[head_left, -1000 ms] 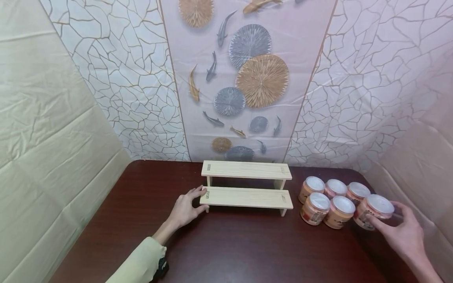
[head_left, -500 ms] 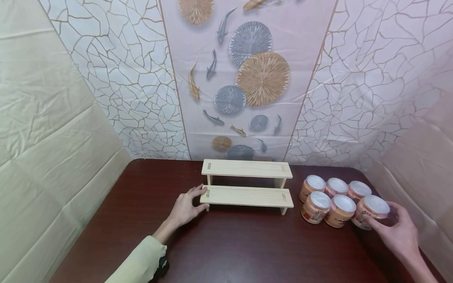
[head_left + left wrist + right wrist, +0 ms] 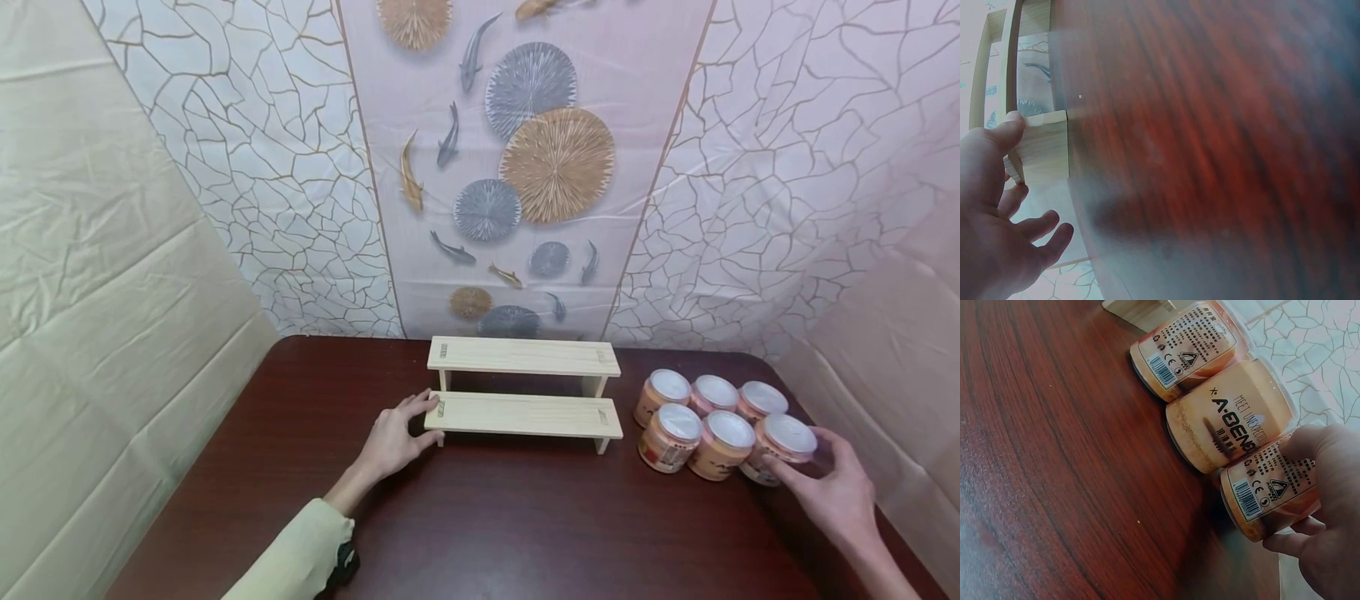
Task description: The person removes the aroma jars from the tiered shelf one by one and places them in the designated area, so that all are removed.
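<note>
My left hand [image 3: 393, 442] pinches the left end of the front step of a pale two-step wooden display stand [image 3: 525, 414], thumb at the near edge and fingertips at the far edge. In the left wrist view its thumb [image 3: 1007, 132] lies against the wood and the lower fingers are spread. On the right, my right hand [image 3: 836, 487] holds a round orange-labelled jar [image 3: 1272, 484] with a whitish lid, thumb on the label side. That jar stands at the right end of the front row, close beside the middle jar [image 3: 1229, 419].
Several similar jars stand in two rows on the right, among them the front left jar [image 3: 670, 442] and back left jar [image 3: 663, 396]. The dark reddish table [image 3: 525, 517] meets a patterned cloth backdrop [image 3: 555, 167]. Beige cloth [image 3: 112, 333] hangs at the sides.
My right hand has brought its jar leftward and down, in against the end of the front row. The left hand keeps its place on the wooden stand.
</note>
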`<state>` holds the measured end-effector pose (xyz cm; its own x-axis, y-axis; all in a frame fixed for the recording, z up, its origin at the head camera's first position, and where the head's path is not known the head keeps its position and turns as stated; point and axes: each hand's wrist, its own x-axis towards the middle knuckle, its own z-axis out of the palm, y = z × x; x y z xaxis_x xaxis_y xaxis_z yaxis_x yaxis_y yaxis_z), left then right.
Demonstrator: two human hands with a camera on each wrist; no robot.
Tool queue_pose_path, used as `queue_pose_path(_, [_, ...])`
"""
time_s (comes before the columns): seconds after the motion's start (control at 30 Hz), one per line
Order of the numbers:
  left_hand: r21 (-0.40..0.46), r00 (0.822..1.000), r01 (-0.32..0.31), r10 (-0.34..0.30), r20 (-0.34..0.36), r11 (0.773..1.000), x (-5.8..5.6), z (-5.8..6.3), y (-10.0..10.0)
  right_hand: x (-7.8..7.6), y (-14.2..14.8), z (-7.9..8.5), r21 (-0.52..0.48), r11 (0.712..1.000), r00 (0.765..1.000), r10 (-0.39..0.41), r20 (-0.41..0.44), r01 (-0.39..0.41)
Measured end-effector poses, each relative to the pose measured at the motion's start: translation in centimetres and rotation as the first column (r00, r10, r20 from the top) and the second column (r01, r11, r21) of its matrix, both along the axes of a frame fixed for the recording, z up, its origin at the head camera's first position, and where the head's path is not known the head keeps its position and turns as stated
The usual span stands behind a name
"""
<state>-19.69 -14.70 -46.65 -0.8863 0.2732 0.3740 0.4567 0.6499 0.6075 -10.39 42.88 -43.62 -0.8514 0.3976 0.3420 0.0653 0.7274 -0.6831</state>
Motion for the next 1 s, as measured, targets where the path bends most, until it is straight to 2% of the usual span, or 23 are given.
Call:
queue_pose_path(0.57, [0.002,1.000,0.006,-0.006,-0.020,1.000,0.1,-0.2,-0.1,0.1,-0.3,-0.5,-0.012,1.000,0.999,0.002,0.046,-0.001])
queue_pose_path(1.0, [0.008,1.000,0.003,-0.003,-0.009,1.000,0.2,-0.4,-0.2,0.0,-0.1,-1.1,-0.009,1.000,0.999,0.027,0.033,-0.027])
